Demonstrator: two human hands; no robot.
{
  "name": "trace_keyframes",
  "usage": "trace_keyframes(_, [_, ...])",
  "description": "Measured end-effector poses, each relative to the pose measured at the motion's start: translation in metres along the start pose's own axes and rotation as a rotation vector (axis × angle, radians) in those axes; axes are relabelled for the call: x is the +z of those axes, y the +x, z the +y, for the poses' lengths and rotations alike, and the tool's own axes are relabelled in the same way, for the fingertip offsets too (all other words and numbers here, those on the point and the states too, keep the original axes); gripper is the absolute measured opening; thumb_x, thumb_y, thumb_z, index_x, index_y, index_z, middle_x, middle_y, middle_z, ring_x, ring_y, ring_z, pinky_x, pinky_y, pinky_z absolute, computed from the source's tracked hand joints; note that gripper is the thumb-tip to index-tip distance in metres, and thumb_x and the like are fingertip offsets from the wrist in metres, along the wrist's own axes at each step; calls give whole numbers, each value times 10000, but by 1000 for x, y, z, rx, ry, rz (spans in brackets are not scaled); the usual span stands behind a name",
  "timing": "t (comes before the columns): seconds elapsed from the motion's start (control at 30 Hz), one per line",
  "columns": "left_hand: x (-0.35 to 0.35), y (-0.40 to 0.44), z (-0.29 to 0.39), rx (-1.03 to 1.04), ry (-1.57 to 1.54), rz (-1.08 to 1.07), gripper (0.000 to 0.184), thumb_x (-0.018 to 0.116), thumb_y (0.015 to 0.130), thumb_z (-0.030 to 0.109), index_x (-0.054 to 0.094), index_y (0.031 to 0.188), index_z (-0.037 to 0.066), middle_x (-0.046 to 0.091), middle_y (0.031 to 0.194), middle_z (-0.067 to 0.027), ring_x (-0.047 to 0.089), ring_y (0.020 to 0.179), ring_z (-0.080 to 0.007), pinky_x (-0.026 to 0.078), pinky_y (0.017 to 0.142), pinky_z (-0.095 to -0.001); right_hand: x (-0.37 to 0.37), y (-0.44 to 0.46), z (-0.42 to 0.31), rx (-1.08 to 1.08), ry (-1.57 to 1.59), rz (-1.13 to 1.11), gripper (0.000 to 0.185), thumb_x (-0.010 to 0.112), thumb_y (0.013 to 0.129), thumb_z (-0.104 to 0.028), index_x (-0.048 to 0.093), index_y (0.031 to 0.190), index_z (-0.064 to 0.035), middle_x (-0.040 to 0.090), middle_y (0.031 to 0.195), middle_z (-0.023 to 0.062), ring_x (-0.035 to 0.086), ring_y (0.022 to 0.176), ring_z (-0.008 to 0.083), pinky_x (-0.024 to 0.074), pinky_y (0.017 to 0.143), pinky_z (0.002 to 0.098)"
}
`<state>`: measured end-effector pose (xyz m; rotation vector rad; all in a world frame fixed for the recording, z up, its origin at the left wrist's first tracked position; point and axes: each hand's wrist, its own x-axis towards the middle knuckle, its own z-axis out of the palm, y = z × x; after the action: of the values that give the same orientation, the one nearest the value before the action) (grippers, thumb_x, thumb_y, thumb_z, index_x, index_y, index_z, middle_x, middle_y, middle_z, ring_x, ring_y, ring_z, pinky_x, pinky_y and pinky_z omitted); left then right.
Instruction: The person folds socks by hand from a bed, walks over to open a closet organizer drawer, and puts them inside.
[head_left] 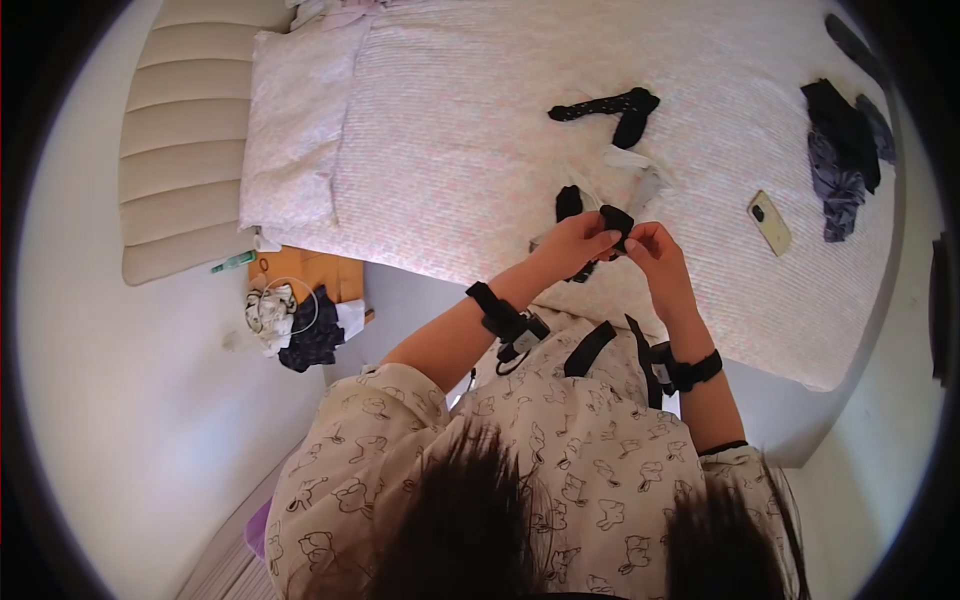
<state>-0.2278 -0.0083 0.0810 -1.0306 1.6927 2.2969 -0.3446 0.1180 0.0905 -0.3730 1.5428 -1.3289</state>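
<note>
Over the near edge of the bed, my left hand is closed on a small black sock, which looks bunched or folded. My right hand pinches the same sock from the other side, thumb and fingertips together. Just beyond the left hand lies another black sock, partly hidden by it. White socks or cloth pieces rest on the cover behind the hands. Farther back are black dotted socks, spread at an angle to each other.
The bed has a striped pale cover, with a pillow at the left. A phone and dark clothes lie on the right. A wooden nightstand holding crumpled cloth stands below the headboard.
</note>
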Motion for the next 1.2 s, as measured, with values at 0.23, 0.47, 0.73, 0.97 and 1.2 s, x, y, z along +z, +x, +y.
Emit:
trace_keyframes(0.23, [47, -3, 9, 89, -400, 249, 171, 512, 861, 158, 523, 917, -4, 576, 770, -33, 515, 662, -80, 417, 598, -227, -27, -31, 3, 63, 275, 48, 141, 526, 860, -146, 462, 916, -34, 514, 929, 47, 535, 863, 124, 443, 787, 261])
trace_keyframes(0.47, [97, -16, 21, 221, 182, 264, 120, 509, 850, 76, 527, 959, 30, 589, 826, -55, 547, 708, -107, 448, 652, -242, -40, -60, -9, 7, 43, -139, 196, 511, 866, -177, 448, 990, -40, 538, 910, 50, 543, 813, 113, 468, 655, 244])
trace_keyframes(0.73, [122, -16, 12, 214, -384, 192, 178, 509, 880, 189, 509, 986, 47, 562, 901, -3, 510, 840, -100, 398, 791, -247, -106, -38, 19, -121, -712, 176, 131, 607, 738, -123, 528, 761, -22, 555, 657, 22, 539, 585, 102, 428, 529, 239])
trace_keyframes(0.97, [122, -1, 31, 189, 255, 226, 184, 560, 805, 127, 482, 962, 71, 548, 839, -33, 519, 771, -135, 408, 691, -268, -111, -26, -9, -16, -88, 86, 132, 494, 734, -24, 518, 864, -28, 561, 756, 23, 525, 668, 76, 447, 573, 262])
trace_keyframes(1.2, [102, 81, -3, 444, 414, 595, 181, 547, 727, 7, 466, 881, 56, 542, 711, -53, 521, 652, -153, 410, 582, -280, -108, -37, -39, 68, 493, -346, 173, 510, 752, -84, 487, 923, -75, 494, 948, 0, 489, 892, 101, 400, 842, 269])
